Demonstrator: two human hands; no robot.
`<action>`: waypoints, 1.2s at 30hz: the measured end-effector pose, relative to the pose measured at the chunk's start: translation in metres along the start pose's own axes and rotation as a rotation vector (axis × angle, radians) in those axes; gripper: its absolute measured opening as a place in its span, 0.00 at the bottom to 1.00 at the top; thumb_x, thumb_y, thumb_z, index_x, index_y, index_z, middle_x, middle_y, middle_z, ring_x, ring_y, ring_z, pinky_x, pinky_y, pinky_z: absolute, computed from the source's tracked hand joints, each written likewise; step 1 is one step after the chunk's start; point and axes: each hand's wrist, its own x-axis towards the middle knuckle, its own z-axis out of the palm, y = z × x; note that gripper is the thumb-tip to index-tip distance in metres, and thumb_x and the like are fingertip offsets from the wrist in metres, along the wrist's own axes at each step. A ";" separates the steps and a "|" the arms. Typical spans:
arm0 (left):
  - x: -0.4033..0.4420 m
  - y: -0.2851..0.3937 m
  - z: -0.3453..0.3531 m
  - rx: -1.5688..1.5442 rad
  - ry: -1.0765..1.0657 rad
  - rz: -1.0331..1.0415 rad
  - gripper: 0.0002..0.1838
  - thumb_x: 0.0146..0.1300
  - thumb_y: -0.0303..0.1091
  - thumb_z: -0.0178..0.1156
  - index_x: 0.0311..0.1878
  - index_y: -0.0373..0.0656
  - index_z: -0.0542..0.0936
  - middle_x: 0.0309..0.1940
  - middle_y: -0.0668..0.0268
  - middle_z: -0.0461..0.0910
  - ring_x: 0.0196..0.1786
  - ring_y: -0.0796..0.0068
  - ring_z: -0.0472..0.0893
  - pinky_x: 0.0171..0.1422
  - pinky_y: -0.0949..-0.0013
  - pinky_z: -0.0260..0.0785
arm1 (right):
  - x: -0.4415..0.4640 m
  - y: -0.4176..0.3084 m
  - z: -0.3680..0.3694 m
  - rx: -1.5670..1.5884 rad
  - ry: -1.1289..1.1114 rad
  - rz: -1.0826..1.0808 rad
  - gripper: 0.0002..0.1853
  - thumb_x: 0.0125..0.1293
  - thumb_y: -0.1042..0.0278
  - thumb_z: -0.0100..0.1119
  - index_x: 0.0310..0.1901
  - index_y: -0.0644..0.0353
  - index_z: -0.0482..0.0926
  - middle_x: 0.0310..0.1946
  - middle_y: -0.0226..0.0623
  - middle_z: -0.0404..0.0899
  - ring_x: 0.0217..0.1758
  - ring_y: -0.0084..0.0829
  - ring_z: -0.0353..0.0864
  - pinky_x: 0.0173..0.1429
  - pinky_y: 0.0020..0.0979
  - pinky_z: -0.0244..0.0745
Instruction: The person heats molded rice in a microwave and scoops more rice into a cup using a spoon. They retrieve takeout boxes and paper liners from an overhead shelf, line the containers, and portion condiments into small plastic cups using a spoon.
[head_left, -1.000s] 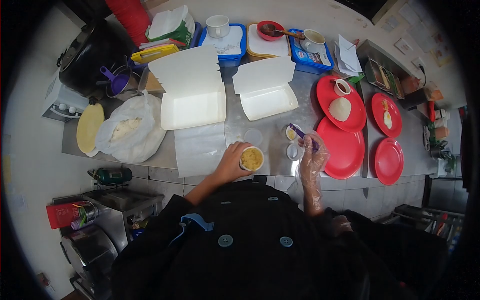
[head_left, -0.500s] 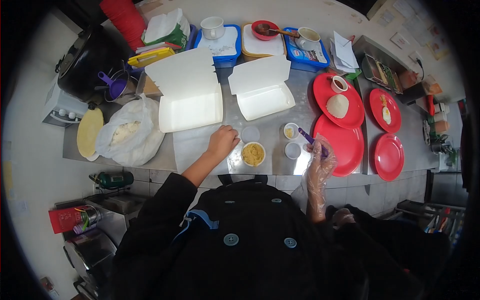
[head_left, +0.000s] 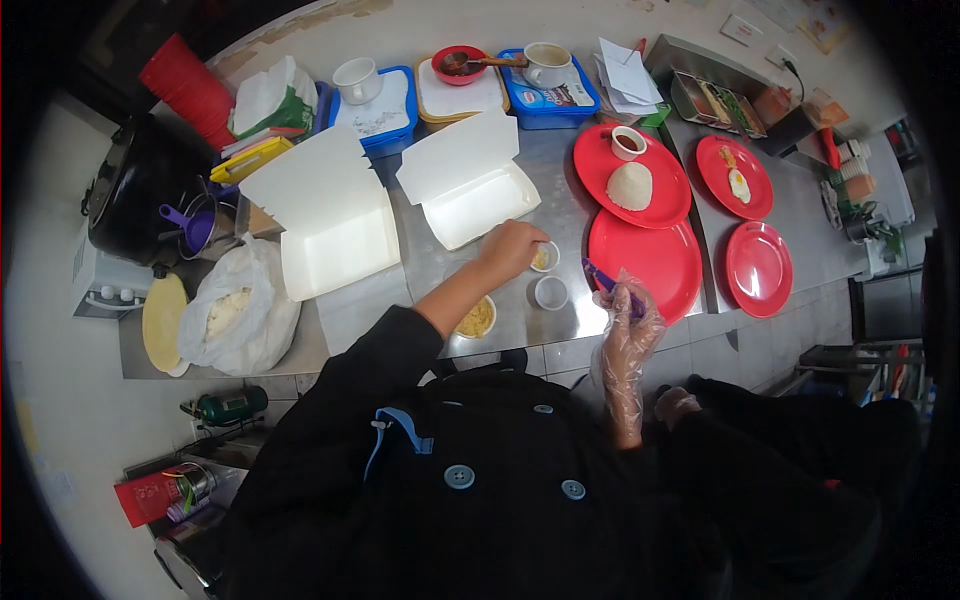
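Observation:
My bare left hand (head_left: 512,250) reaches across the steel counter, its curled fingers on the rim of a small white cup (head_left: 545,257) with yellowish bits inside. Just below that cup stands a small clear cup (head_left: 551,292). Under my left forearm, a white bowl of yellow crumbly food (head_left: 477,318) is partly covered. My right hand (head_left: 630,325), in a clear plastic glove, is closed around a purple utensil (head_left: 601,277); its exact kind I cannot make out. Beside the right hand lies a red plate (head_left: 650,265). Two open white takeout boxes (head_left: 340,245) (head_left: 480,205) stand beyond my left hand.
Another red plate (head_left: 590,165) carries a rice mound (head_left: 630,187) and a sauce cup (head_left: 627,143). Further right are two red plates (head_left: 757,270) (head_left: 715,155), one with egg. A plastic bag of rice (head_left: 265,320) sits left. Another person's gloved hand (head_left: 678,403) is at right.
My left hand has moved right, from beside the bowl to the small cup, and its forearm now covers the clear lid. The right hand still holds the purple utensil. The whole view has shifted.

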 end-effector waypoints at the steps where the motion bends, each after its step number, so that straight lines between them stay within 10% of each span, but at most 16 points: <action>1: -0.006 -0.005 -0.006 -0.002 0.047 0.037 0.12 0.51 0.23 0.56 0.38 0.44 0.83 0.31 0.58 0.80 0.39 0.57 0.78 0.47 0.61 0.70 | -0.001 -0.002 0.002 0.024 0.021 0.016 0.07 0.65 0.76 0.54 0.40 0.73 0.77 0.29 0.40 0.79 0.31 0.27 0.80 0.37 0.28 0.77; 7: -0.119 -0.033 -0.076 0.074 -0.110 0.078 0.35 0.44 0.17 0.57 0.61 0.43 0.68 0.57 0.55 0.68 0.60 0.51 0.65 0.65 0.60 0.60 | -0.015 -0.015 0.010 0.141 -0.509 0.288 0.07 0.65 0.75 0.54 0.38 0.71 0.78 0.28 0.39 0.80 0.31 0.26 0.81 0.38 0.26 0.76; 19: -0.150 -0.043 -0.020 0.030 0.123 0.047 0.44 0.35 0.31 0.75 0.61 0.43 0.66 0.54 0.56 0.67 0.57 0.52 0.66 0.63 0.57 0.59 | -0.033 0.027 0.034 0.197 -0.852 0.525 0.09 0.65 0.72 0.57 0.42 0.69 0.78 0.30 0.36 0.81 0.36 0.24 0.80 0.44 0.25 0.74; 36: -0.115 0.022 -0.043 -0.121 0.188 -0.102 0.39 0.36 0.31 0.74 0.57 0.41 0.69 0.50 0.55 0.76 0.53 0.54 0.77 0.55 0.61 0.70 | -0.005 -0.053 0.037 -0.229 -0.710 -0.268 0.06 0.59 0.76 0.61 0.39 0.63 0.78 0.31 0.44 0.80 0.31 0.43 0.82 0.36 0.34 0.75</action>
